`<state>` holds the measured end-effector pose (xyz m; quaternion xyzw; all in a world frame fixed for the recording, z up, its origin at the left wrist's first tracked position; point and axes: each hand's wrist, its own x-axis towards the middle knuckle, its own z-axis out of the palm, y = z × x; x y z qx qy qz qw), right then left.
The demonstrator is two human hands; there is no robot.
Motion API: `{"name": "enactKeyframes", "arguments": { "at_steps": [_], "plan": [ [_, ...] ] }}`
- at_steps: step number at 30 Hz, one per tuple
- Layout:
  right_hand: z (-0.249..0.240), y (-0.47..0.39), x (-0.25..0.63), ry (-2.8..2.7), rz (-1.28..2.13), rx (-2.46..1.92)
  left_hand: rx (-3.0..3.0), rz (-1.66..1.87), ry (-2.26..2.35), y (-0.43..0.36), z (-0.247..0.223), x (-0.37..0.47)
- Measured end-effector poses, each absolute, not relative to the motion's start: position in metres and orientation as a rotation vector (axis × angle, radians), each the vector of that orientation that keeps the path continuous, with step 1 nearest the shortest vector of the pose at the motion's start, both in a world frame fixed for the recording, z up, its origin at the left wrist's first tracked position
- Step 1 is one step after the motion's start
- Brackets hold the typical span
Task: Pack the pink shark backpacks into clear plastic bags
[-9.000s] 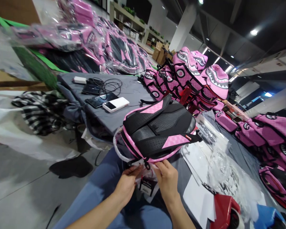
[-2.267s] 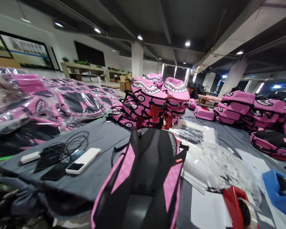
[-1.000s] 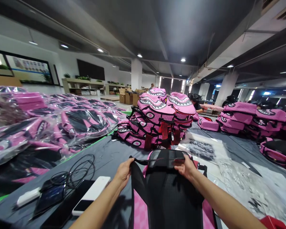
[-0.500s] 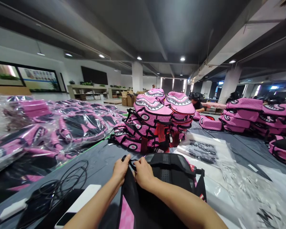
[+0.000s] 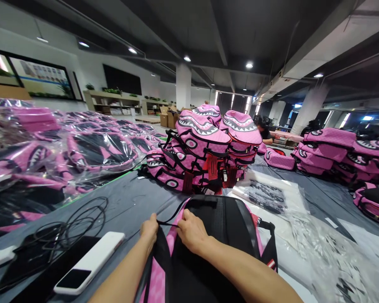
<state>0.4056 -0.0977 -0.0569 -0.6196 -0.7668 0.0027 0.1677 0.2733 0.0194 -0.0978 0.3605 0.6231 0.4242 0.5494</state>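
Observation:
A pink and black backpack [image 5: 221, 235] lies on the grey-covered table in front of me, its black padded back facing up. At its left side, my left hand [image 5: 150, 229] is closed round the upper part of a black shoulder strap [image 5: 161, 248]. My right hand [image 5: 191, 229] is closed at the bag's upper left edge, with its fingertips pinching a thin black strap [image 5: 167, 223]. This thin strap runs between the two hands and loops up toward the top of the bag.
Stacked pink shark-mouth backpacks [image 5: 202, 147] stand just beyond. Plastic-wrapped bags [image 5: 101, 151] fill the left side. A white device [image 5: 91, 261] and black cables [image 5: 78, 227] lie at the near left. Clear plastic bags [image 5: 322, 252] lie right; a person [image 5: 265, 129] sits farther back.
My left hand has moved left and down, away from my right hand, and the strap between them is more stretched out. More of the backpack's pink left edge shows. The view has shifted slightly.

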Motion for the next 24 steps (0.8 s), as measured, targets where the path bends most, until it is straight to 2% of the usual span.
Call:
{"name": "enactKeyframes", "arguments": {
  "at_steps": [4,8,12,15,18,21,24],
  "plan": [
    [-0.033,-0.104,0.423,-2.005,0.241,-1.692,0.669,1.016,1.298,0.005,-0.08,0.255],
    [-0.007,-0.117,0.448,-1.828,0.23,-1.709,0.572,1.064,1.037,-0.01,-0.044,0.23],
    [-0.016,-0.124,0.453,-1.659,0.302,-1.9,0.566,1.126,0.866,-0.032,-0.012,0.223],
    [-0.023,-0.117,0.443,-1.535,0.331,-1.845,0.591,1.193,0.787,-0.047,0.008,0.226],
    [-0.006,-0.12,0.442,-1.435,0.391,-1.768,0.643,1.266,0.715,-0.059,0.029,0.226],
    [0.019,-0.171,0.458,-1.337,0.484,-1.681,0.711,1.298,0.649,-0.064,0.045,0.224],
    [0.02,-0.277,0.485,-1.229,0.703,-1.551,0.797,1.292,0.581,-0.063,0.052,0.234]
  ]
}}
